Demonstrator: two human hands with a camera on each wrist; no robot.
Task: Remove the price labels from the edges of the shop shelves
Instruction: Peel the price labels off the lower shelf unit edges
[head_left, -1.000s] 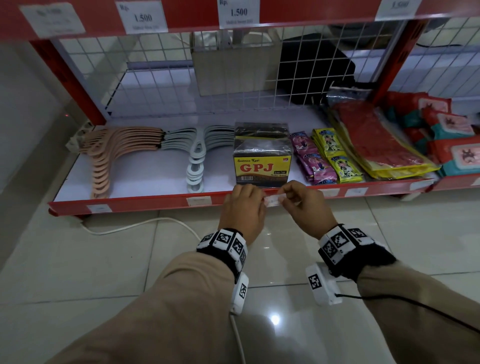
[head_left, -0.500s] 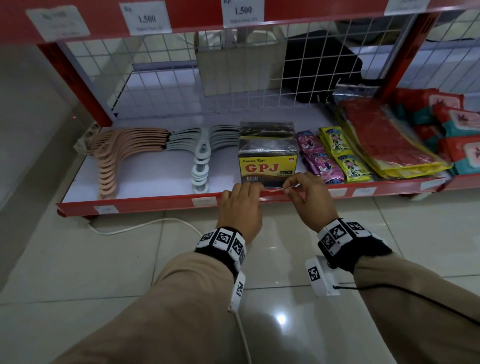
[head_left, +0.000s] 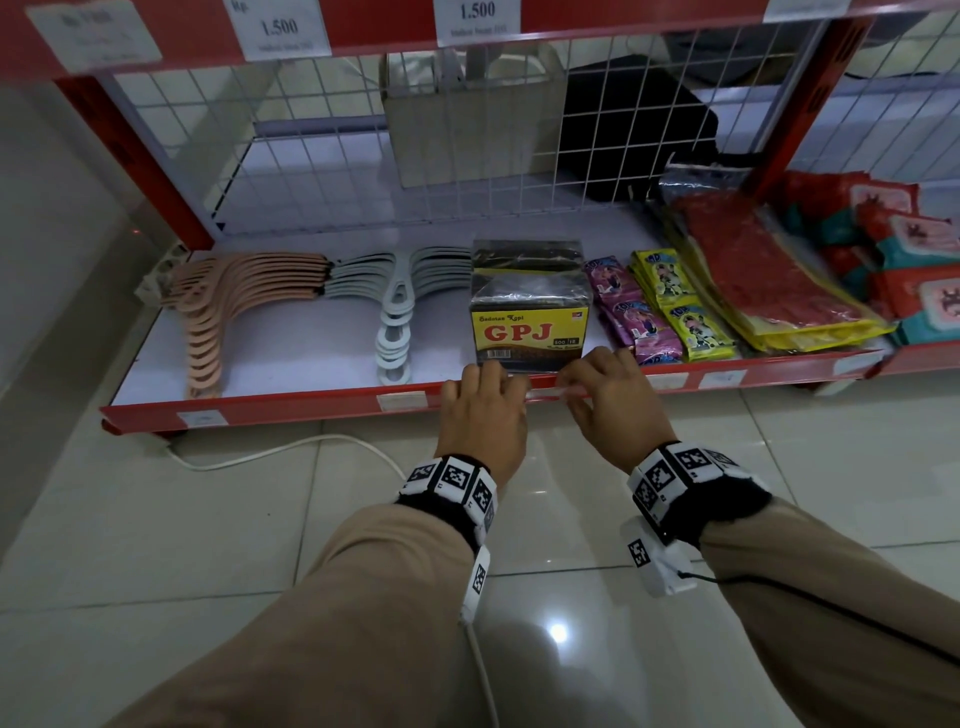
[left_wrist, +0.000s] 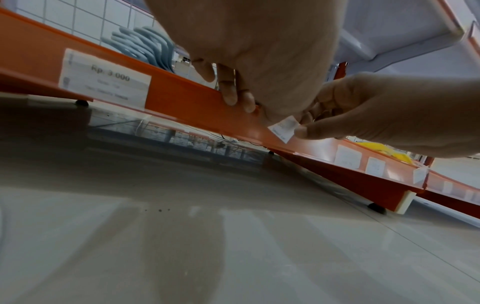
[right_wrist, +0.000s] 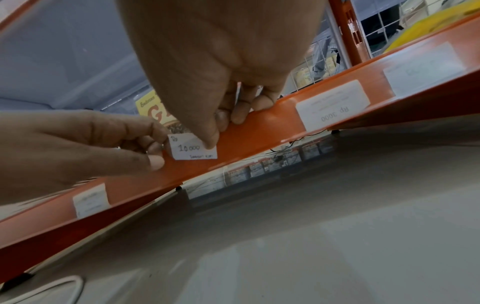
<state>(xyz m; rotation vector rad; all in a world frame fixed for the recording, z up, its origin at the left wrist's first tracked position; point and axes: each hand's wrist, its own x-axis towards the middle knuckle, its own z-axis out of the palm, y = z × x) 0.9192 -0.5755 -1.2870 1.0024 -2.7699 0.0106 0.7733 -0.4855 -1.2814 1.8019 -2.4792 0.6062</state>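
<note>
Both hands work at the glossy red metal front edge (head_left: 311, 408) of the bottom shelf, directly below a cellophane-wrapped GPJ coffee pack (head_left: 531, 322). A small white paper price label (right_wrist: 193, 147), rectangular and handwritten "Rp 10.000", sits against the edge between them. The right hand (head_left: 613, 400) has its fingers curled down over the lip, with the thumb tip pressed on the label's right part and the other fingertips touching the red strip just beside it. The left hand (head_left: 483, 410) has its fingers curled too, the thumb and forefinger closed narrowly at the label's left end; whether they actually pinch the paper or only touch it cannot be told. Further flat paper labels sit along the same edge, among them one reading "Rp. 3.000" (left_wrist: 103, 82). On the smooth white shelf lie stacked plastic hangers, peach (head_left: 228, 312) and pale grey (head_left: 400, 312), beside shiny sachets (head_left: 660, 312) and flat plastic-wrapped red packets (head_left: 769, 280). A white wire grid (head_left: 363, 156) backs the shelf. The floor is polished pale tile (head_left: 156, 545).
</note>
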